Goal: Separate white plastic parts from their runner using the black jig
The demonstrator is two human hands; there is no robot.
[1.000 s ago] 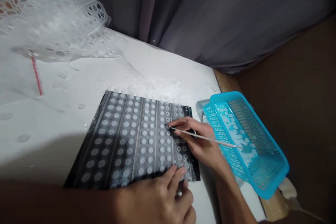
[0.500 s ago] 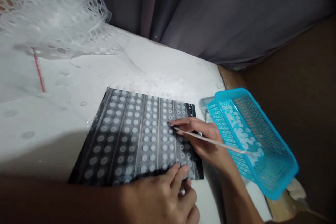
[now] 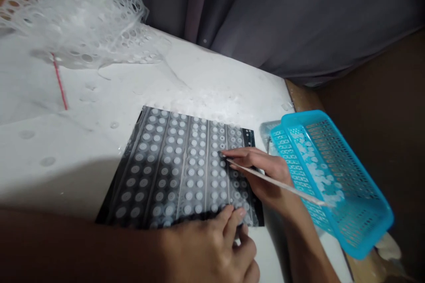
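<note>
A dark sheet carries rows of round white discs, graded in size and parted by pale lines, under what looks like clear film. My left hand rests on its near edge, index and middle fingers stretched onto the discs, the others bent, holding nothing. Pinched in my right hand is a thin white stick, held much like a pen. Its near tip is at the fingers over the right-hand columns, and its other end slants out towards a blue basket. The fingertips touch or hover just above the discs; contact is unclear.
Small white discs lie inside the basket at right. A heap of clear plastic punched with holes fills the back left. A red strip and loose clear discs lie on the white table. A grey curtain hangs behind.
The whole view has shifted a little, so everything appears slightly further right. Both hands keep nearly the same places on the sheet, and the stick stays in my right hand.
</note>
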